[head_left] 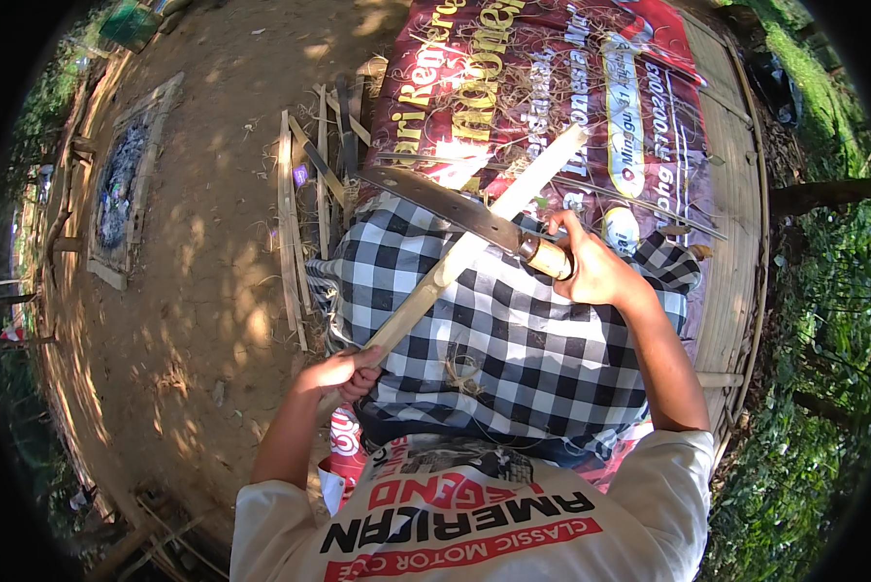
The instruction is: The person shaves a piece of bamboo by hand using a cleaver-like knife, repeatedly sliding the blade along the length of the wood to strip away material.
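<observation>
A long pale bamboo strip (pixel 411 306) slants across my lap, from low on the left up to the right. Its lower end is wrapped in the fingers of my left hand (pixel 346 373). My right hand (pixel 591 264) grips the wooden handle of a machete (pixel 442 202), whose broad dark blade points left and lies across the strip. Under both, a black-and-white checked cloth (pixel 513 335) covers my legs. A few thin shavings (pixel 464 376) rest on the cloth.
Ahead lies a dark red printed banner (pixel 426 107) strewn with curly shavings, on a bamboo platform (pixel 731 194). Several split bamboo pieces (pixel 290 233) lean at the platform's left edge. A framed ash pit (pixel 130 184) sits on the dirt ground at left. Green plants (pixel 833 320) grow at right.
</observation>
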The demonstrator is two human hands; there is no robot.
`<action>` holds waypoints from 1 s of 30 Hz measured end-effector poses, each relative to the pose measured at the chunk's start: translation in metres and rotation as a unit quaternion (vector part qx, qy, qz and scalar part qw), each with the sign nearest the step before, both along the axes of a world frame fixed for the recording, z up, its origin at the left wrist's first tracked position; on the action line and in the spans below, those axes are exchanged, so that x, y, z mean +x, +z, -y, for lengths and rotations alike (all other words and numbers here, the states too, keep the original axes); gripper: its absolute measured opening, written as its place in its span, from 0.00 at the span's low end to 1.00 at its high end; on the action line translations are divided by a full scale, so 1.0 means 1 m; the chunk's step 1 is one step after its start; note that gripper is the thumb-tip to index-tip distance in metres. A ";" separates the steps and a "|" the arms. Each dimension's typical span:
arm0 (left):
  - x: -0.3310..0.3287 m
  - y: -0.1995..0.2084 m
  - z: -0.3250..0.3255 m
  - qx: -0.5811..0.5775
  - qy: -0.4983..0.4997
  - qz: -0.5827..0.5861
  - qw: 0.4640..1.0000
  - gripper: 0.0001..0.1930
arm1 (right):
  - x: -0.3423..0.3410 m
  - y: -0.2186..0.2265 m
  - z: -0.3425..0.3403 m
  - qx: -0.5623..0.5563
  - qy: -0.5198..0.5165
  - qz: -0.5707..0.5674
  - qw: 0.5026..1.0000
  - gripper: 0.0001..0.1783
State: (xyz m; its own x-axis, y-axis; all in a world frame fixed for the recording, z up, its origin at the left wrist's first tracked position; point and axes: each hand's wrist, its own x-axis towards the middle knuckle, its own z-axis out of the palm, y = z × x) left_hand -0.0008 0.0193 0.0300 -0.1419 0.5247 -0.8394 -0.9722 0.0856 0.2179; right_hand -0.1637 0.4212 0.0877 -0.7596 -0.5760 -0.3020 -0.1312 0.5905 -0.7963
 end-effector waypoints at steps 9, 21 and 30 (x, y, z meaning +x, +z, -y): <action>-0.001 0.003 0.001 0.005 -0.009 0.015 1.000 0.28 | 0.001 0.004 0.007 0.008 -0.017 0.015 1.000 0.35; 0.002 -0.003 0.002 0.020 0.004 0.011 1.000 0.29 | 0.010 0.013 0.029 0.004 -0.023 -0.017 1.000 0.33; 0.000 -0.001 0.001 0.014 0.002 0.008 1.000 0.29 | 0.019 0.007 0.043 0.040 -0.007 -0.100 0.994 0.32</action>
